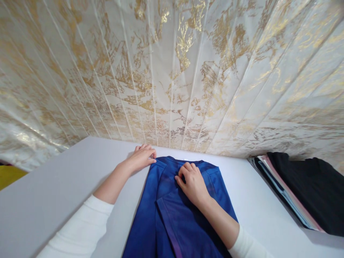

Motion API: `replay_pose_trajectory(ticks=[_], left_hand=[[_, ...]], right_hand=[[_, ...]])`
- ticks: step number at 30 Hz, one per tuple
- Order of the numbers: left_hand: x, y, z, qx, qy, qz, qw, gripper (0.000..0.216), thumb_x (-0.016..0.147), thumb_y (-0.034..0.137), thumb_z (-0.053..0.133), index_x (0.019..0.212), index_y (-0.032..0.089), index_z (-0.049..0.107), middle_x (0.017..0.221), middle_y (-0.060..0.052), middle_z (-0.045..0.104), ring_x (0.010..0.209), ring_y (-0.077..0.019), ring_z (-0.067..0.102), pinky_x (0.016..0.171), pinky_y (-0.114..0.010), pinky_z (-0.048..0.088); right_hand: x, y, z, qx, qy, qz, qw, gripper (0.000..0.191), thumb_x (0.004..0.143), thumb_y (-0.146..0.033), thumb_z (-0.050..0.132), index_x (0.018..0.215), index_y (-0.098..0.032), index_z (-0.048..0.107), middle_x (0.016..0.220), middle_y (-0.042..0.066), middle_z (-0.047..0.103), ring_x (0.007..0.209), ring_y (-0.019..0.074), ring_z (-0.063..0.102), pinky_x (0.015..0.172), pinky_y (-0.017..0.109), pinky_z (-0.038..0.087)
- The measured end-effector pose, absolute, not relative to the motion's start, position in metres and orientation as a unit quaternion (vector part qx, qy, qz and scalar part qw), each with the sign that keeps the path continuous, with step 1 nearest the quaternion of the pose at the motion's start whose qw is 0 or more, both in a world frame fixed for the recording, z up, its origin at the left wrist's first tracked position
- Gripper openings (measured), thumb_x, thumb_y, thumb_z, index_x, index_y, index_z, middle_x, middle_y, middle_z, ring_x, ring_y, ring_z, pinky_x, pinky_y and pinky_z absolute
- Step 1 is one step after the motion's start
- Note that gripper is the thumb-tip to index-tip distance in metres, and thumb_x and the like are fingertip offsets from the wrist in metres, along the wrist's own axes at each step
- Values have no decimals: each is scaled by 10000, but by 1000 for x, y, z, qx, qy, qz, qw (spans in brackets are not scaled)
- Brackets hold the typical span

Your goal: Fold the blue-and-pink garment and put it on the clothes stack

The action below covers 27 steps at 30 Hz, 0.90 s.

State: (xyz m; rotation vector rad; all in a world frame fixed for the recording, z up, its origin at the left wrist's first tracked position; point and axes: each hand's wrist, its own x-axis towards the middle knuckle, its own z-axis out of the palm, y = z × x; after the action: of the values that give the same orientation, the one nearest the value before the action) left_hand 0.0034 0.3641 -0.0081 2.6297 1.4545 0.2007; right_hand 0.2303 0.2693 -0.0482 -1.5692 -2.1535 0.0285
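Observation:
A blue shirt point(150, 215) lies lengthwise on the white table point(53, 186), its sides folded inward and its collar toward the wall. My left hand point(141, 157) rests at the shirt's far left shoulder corner, fingers curled and pinching the fabric edge. My right hand point(192, 182) lies on the middle of the shirt just below the collar, fingers bent and pressing on the folded flap. Both arms wear white sleeves.
A stack of folded clothes point(301, 190), black on top with pink and white layers beneath, sits at the table's right side. A cream wall with gold pattern point(172, 71) rises right behind the table. Something yellow point(10, 175) shows at far left.

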Motion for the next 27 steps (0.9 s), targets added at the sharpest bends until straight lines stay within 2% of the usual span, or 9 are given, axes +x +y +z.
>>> replay_pose_trajectory(ticks=[10,16,21,23,27], left_hand=[[13,360,-8,860,503,69,49,104,855,170,530,773,208,581,899,-28,649,957,-225,548,857,-351,328],[32,345,3,866,489,96,42,186,848,98,506,959,201,615,1045,-64,629,1062,-233,533,909,-353,363],[69,314,1,888,442,108,66,226,935,190,454,1092,206,617,1151,-66,615,1078,-199,554,931,-307,395],[79,304,-7,895,427,99,78,300,965,286,433,1215,201,576,1299,-89,561,1197,-221,504,994,-348,365],[82,298,-28,900,421,70,93,511,979,419,384,1421,162,390,1514,-132,318,1407,-258,250,1101,-458,238]], right_hand=[[229,269,-49,-573,-780,16,250,131,855,-228,589,734,-221,540,833,29,564,825,211,503,735,329,406],[258,282,-37,-582,-766,27,273,133,904,-189,485,859,-213,608,888,42,617,856,209,548,782,331,422],[293,298,-39,-585,-762,32,276,277,871,-86,398,925,-207,642,929,43,637,904,185,582,817,296,444],[298,301,-45,-580,-769,31,268,309,849,-57,402,950,-205,654,961,47,637,932,186,578,837,298,445],[299,302,-57,-576,-773,29,264,324,822,-49,460,1036,-201,649,1046,66,619,986,207,555,875,336,442]])
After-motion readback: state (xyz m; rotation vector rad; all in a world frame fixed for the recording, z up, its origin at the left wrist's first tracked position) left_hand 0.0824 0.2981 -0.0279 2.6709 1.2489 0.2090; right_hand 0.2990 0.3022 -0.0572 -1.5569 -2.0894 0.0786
